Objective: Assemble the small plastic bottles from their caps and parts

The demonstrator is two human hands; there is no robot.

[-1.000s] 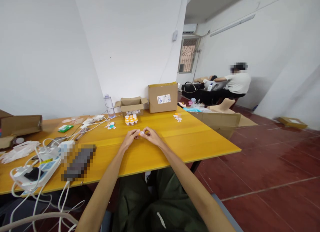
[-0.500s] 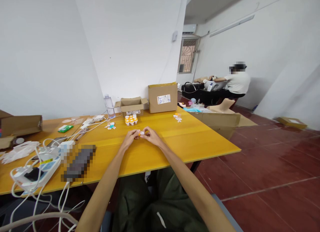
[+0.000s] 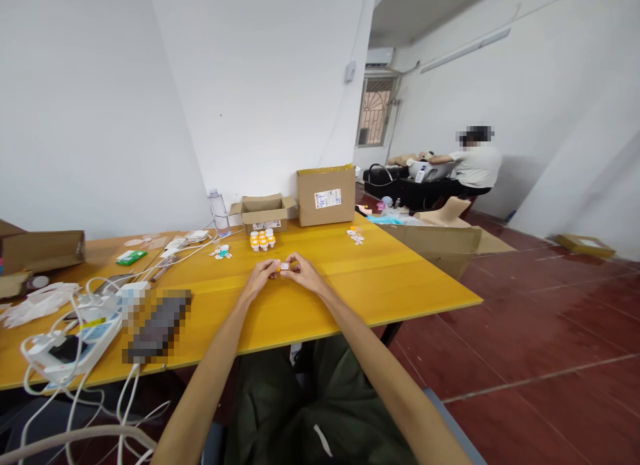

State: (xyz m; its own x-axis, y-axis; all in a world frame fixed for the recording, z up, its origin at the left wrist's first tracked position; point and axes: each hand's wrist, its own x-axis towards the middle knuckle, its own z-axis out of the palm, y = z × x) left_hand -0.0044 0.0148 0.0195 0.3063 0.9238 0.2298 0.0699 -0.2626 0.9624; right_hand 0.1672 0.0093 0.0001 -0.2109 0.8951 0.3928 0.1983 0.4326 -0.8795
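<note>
Between my hands, just above the yellow table (image 3: pixel 400 278), lies a small bottle (image 3: pixel 285 267) on its side, with an orange end toward the left and a white printed label. The fingers of my left hand (image 3: pixel 263 277) are closed on its orange end. My right hand (image 3: pixel 303 273) pinches the other end. Beyond them stands a cluster of several small bottles (image 3: pixel 263 241) with orange and white tops. A little pile of white and teal pieces (image 3: pixel 221 252) is left of the cluster. Another pile of small white pieces (image 3: pixel 355 237) lies to the right.
An open cardboard box (image 3: pixel 263 211) and a closed carton (image 3: pixel 326 198) stand at the back, beside a clear bottle (image 3: pixel 218 211). A power strip (image 3: pixel 95 338) with cables and a blurred dark device (image 3: pixel 160 325) occupy the left. A seated person (image 3: pixel 475 165) works far right.
</note>
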